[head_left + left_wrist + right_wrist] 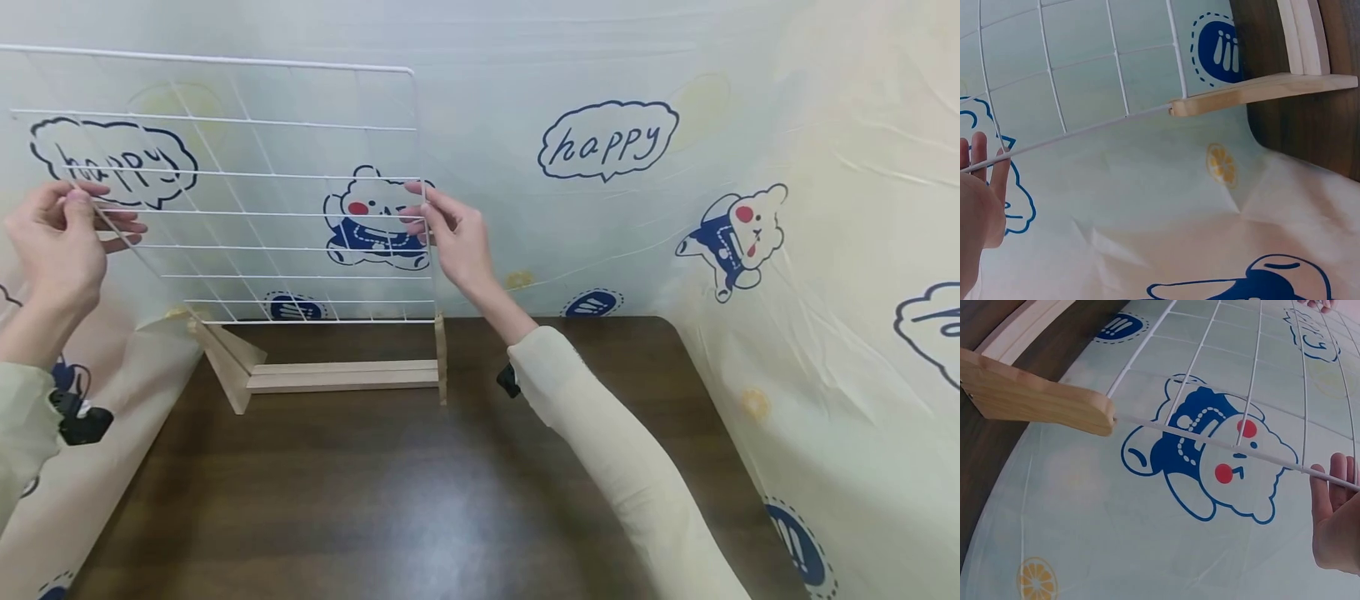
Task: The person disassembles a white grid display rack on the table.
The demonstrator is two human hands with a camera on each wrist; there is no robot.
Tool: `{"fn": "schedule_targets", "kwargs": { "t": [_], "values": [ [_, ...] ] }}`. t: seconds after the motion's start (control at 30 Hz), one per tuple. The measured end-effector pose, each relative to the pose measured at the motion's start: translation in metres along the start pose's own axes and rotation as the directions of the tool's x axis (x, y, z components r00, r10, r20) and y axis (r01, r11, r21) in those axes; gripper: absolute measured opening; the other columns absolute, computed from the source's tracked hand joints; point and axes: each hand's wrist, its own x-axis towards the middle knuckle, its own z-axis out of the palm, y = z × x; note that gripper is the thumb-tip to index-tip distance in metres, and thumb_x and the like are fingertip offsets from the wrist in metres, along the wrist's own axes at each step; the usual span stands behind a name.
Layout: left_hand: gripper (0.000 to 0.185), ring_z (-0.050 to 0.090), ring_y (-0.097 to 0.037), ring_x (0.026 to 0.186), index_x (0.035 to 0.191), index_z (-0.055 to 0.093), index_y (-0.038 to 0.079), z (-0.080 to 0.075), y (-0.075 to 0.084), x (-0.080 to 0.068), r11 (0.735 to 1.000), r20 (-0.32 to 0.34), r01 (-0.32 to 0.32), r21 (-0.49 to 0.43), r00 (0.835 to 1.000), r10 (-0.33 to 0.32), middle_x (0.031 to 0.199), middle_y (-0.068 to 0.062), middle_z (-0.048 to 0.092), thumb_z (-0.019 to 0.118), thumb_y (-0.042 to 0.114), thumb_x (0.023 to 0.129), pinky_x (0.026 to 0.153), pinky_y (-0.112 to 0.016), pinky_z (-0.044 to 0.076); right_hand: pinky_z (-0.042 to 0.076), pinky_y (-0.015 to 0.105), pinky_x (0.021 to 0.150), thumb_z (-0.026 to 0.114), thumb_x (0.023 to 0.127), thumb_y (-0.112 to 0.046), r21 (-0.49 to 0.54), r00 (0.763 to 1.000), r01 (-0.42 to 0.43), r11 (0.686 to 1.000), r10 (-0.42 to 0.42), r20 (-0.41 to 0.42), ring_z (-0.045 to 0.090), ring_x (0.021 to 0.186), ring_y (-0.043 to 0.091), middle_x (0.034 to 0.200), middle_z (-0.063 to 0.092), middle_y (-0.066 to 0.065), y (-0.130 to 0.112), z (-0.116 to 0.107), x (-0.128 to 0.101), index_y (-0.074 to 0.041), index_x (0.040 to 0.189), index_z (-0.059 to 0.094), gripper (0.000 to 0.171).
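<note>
A white wire grid panel [300, 214] stands upright, its lower edge at the tops of the two side pieces of a wooden stand [341, 376]. My left hand [63, 237] pinches the panel's left edge wire between thumb and fingers. On the opposite edge, my right hand [453, 237] pinches the wire at about the same height. In the left wrist view the panel's bottom corner meets the tip of a wooden side piece [1260, 92]. The right wrist view shows the other corner against the rounded end of the second side piece [1041, 400].
The stand rests near the back of a dark brown wooden table [420, 500]. Behind and beside it hangs a pale cloth [495, 108] printed with bears and "happy" bubbles. Black devices sit at both wrists.
</note>
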Motion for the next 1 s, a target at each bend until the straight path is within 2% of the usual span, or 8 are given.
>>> {"fn": "schedule_targets", "kwargs": {
  "t": [0.17,0.3,0.43,0.5,0.67,0.73,0.9,1.0],
  "values": [
    [0.026,0.069,-0.005,0.065,0.118,0.059,0.006,-0.001,0.002,0.001,0.999,0.0,0.01,0.035,1.0,-0.01,0.083,0.003,0.071,0.045,0.021,0.102,0.061,-0.014,0.055,0.061,0.035,0.078,0.051,0.099,-0.007,0.009,1.0,0.007,1.0,-0.007,0.003,0.07,0.081,0.022,0.097,0.073,0.014,-0.003,-0.001,0.003,-0.004,0.126,0.064,0.029],
    [0.026,0.068,-0.004,0.065,0.12,0.056,0.009,-0.003,0.002,0.005,0.998,-0.013,0.031,0.061,0.999,-0.03,0.083,0.005,0.07,0.042,0.023,0.104,0.061,-0.012,0.055,0.06,0.039,0.081,0.051,0.099,-0.005,0.017,1.0,0.017,1.0,-0.018,0.012,0.07,0.084,0.031,0.101,0.072,0.017,-0.01,-0.002,0.004,-0.002,0.128,0.062,0.031],
    [0.027,0.068,-0.002,0.066,0.122,0.054,0.011,-0.004,0.003,0.007,0.995,-0.002,0.038,0.09,0.999,-0.038,0.085,0.006,0.069,0.039,0.025,0.104,0.062,-0.01,0.055,0.059,0.046,0.084,0.05,0.099,0.0,0.029,0.999,0.02,0.999,-0.021,0.024,0.067,0.087,0.04,0.104,0.069,0.024,-0.029,-0.003,-0.001,0.004,0.128,0.059,0.031],
    [0.027,0.067,-0.001,0.066,0.124,0.054,0.012,-0.004,0.003,0.006,0.992,-0.004,0.038,0.116,0.999,-0.038,0.084,0.007,0.069,0.039,0.025,0.105,0.062,-0.01,0.054,0.059,0.045,0.084,0.049,0.099,0.001,0.037,1.0,0.01,0.999,-0.011,0.025,0.068,0.086,0.04,0.104,0.069,0.025,-0.035,-0.004,-0.004,0.006,0.128,0.059,0.031],
    [0.03,0.065,0.001,0.064,0.125,0.055,0.012,0.002,0.004,0.002,0.981,-0.05,0.003,0.196,0.999,0.007,0.084,0.01,0.067,0.04,0.026,0.104,0.062,-0.007,0.053,0.061,0.04,0.079,0.051,0.099,-0.004,0.053,0.999,0.031,0.998,-0.031,0.006,0.07,0.08,0.031,0.1,0.071,0.02,-0.015,-0.009,0.003,0.0,0.127,0.061,0.03],
    [0.03,0.065,0.001,0.063,0.124,0.055,0.011,0.005,0.006,0.001,0.982,-0.066,-0.018,0.187,0.997,0.031,0.085,0.009,0.068,0.041,0.026,0.103,0.063,-0.007,0.053,0.061,0.042,0.079,0.051,0.099,-0.004,0.049,0.999,0.045,0.998,-0.045,-0.005,0.069,0.081,0.033,0.1,0.071,0.021,-0.013,-0.01,0.003,0.0,0.127,0.061,0.03],
    [0.032,0.065,0.0,0.064,0.124,0.057,0.01,0.011,0.012,-0.005,0.983,-0.072,-0.023,0.183,0.997,0.037,0.085,0.008,0.068,0.044,0.029,0.102,0.064,-0.008,0.053,0.06,0.042,0.081,0.05,0.099,-0.001,0.042,0.999,0.033,0.999,-0.032,-0.016,0.067,0.082,0.04,0.102,0.069,0.026,-0.036,-0.014,-0.004,0.005,0.127,0.059,0.03],
    [0.031,0.065,0.001,0.063,0.122,0.058,0.01,0.014,0.013,-0.01,0.976,-0.06,-0.045,0.215,0.996,0.059,0.085,0.008,0.068,0.044,0.028,0.101,0.063,-0.008,0.053,0.061,0.04,0.079,0.049,0.1,-0.001,0.032,0.999,0.037,0.999,-0.036,-0.011,0.067,0.08,0.038,0.103,0.069,0.026,-0.04,-0.018,-0.005,0.006,0.127,0.059,0.03]
  ]
}}
